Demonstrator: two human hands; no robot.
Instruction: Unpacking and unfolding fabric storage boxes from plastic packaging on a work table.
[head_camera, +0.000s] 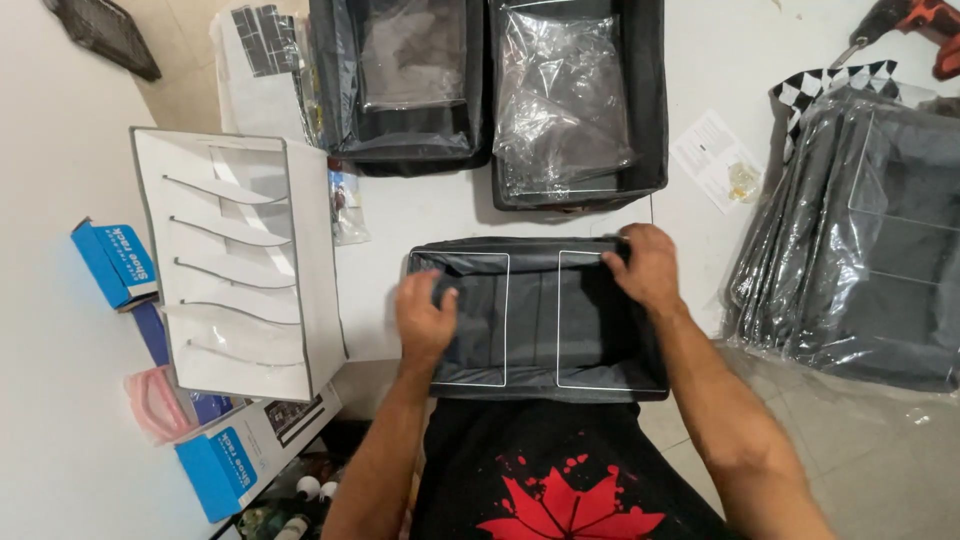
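A dark grey fabric storage box (590, 330) with thin white wire frames lies open in front of me on the white table. My left hand (425, 318) is inside its left compartment, fingers curled and pressing on the fabric lining. My right hand (645, 265) grips the far rim of the box near its right corner.
Two more dark fabric boxes (405, 150) (650, 120) with clear plastic wrap inside stand beyond. A stack of wrapped flat grey boxes (860, 250) lies at the right. A white shelf unit (240, 265), blue cartons (115, 262), a paper leaflet (712, 152) and a red power drill (915, 25) surround them.
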